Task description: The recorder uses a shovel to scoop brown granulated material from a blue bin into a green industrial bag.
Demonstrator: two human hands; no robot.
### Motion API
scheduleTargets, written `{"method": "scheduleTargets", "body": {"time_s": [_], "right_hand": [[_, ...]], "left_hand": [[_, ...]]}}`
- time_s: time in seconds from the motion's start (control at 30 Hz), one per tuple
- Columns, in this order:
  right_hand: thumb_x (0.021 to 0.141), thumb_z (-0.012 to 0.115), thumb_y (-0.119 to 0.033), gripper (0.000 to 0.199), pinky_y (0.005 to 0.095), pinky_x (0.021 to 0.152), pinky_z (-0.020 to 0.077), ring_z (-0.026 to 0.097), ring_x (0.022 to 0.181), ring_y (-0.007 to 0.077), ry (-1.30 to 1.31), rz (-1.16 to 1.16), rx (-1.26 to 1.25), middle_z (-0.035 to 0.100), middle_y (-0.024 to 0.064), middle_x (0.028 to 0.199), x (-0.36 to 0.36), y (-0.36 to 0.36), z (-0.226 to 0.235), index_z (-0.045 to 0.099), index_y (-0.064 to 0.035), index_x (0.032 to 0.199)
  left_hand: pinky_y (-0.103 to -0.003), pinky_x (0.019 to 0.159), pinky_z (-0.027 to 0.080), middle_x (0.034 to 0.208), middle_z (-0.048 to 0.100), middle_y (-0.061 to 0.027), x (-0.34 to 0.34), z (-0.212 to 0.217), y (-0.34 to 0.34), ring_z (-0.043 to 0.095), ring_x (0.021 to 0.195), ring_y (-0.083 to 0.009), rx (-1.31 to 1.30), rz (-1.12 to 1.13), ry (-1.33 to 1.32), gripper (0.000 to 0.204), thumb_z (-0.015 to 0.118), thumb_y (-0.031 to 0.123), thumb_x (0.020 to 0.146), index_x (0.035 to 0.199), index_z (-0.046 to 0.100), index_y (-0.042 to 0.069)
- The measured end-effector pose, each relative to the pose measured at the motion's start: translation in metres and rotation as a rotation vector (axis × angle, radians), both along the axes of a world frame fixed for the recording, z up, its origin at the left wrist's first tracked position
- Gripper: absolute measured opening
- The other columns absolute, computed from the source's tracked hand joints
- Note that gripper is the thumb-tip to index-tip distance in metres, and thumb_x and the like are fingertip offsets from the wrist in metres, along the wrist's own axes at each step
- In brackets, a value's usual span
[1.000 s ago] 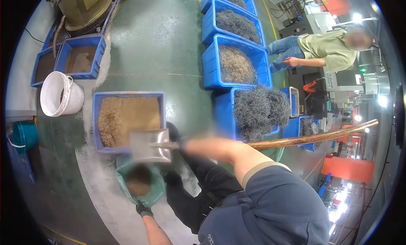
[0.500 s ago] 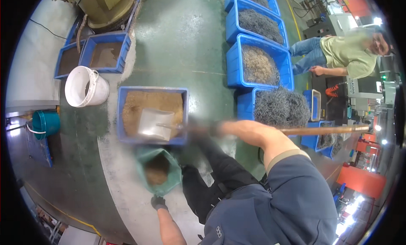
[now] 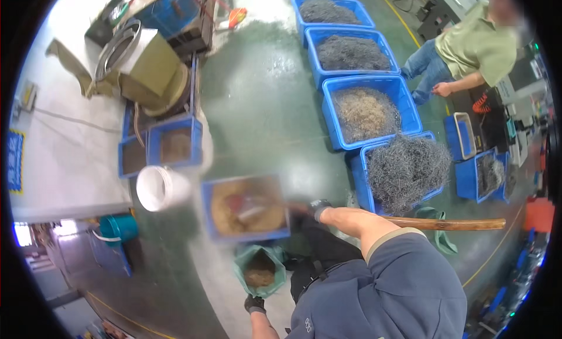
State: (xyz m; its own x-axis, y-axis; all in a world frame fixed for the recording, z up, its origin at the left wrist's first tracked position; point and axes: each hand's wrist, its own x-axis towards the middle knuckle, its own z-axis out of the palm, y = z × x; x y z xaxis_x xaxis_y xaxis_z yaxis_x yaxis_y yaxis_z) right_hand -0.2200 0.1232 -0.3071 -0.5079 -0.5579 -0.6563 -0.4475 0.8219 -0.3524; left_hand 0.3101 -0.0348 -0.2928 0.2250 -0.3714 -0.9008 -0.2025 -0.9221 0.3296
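My right hand [image 3: 319,210], in a dark glove, is closed round a shovel. Its long wooden handle [image 3: 462,224] runs back under my right arm and out to the right. The metal shovel blade [image 3: 256,207], smeared by motion, is over the tan grainy material [image 3: 225,219] in a blue bin [image 3: 285,226]. My left hand [image 3: 254,304], also gloved, grips the near rim of an open green sack [image 3: 274,287]. Brownish loose material [image 3: 259,274] lies inside the sack, which stands close to the bin's near side.
Several blue bins [image 3: 374,143] of metal shavings line the right, with a person [image 3: 477,43] standing beyond. A white bucket [image 3: 157,188] and blue trays [image 3: 196,143] sit left, near an olive machine [image 3: 152,70]. A teal bucket [image 3: 119,228] is further left.
The view has tilted, so the scene sits lower and further right. The shovel blade, sharp and pale before, is now blurred over the bin. Both hands keep their holds.
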Motion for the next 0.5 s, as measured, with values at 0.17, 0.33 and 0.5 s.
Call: {"method": "scheduleTargets", "body": {"time_s": [0.17,0.33,0.5], "right_hand": [[0.081,0.055,-0.024,0.027,0.0390,0.077,0.0523,0.066,0.092,0.0264,0.078,-0.045,0.051,0.067,0.0118,0.100,-0.013,0.044,0.054,0.069,-0.0114,0.101],[0.077,0.059,-0.023,0.028,0.0375,0.078,0.0522,0.065,0.093,0.0252,0.170,-0.056,0.125,0.067,0.0109,0.101,-0.012,0.153,0.076,0.069,-0.0127,0.101],[0.073,0.063,-0.022,0.030,0.0348,0.079,0.0522,0.066,0.092,0.0260,0.106,0.092,0.358,0.068,0.0102,0.098,-0.028,0.173,0.121,0.070,-0.0119,0.101]], "left_hand": [[-0.039,0.093,0.040,0.133,0.047,-0.0050,-0.095,0.026,-0.019,0.043,0.121,-0.0241,0.104,-0.110,0.062,0.045,0.039,0.036,0.091,0.131,0.044,0.017],[-0.038,0.097,0.039,0.138,0.044,-0.0065,-0.197,0.045,-0.062,0.042,0.125,-0.0250,-0.213,-0.944,-0.056,0.049,0.041,0.036,0.089,0.134,0.043,0.017],[-0.037,0.098,0.040,0.137,0.045,-0.0101,-0.215,0.067,-0.016,0.045,0.124,-0.0258,-0.603,-1.942,-0.467,0.052,0.043,0.039,0.087,0.134,0.044,0.016]]}}
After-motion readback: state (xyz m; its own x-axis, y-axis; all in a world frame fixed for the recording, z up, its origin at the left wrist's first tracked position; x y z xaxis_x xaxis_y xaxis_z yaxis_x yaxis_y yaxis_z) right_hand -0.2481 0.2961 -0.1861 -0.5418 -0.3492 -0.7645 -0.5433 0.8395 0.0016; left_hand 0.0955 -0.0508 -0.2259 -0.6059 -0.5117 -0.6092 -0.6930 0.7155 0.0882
